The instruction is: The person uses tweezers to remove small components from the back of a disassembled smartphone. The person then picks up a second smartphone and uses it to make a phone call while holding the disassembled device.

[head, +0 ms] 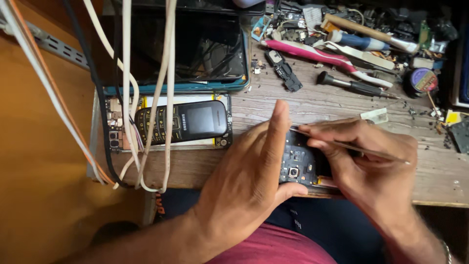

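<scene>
Working inside an opened phone at the near edge of the wooden bench (342,105).

Largest first: a dark tablet (185,49) and a keypad phone (188,121) lie apart at the back. The opened phone (299,164), back cover already off and board bare, sits clamped in the left hand (249,181); the right hand (371,171) pinches thin tweezers (376,152) over it. Reassembly looks undone.

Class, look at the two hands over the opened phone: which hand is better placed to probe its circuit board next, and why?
Probably the right hand: it holds the thin metal tool angled toward the opened phone. The left hand only steadies the phone.
</scene>
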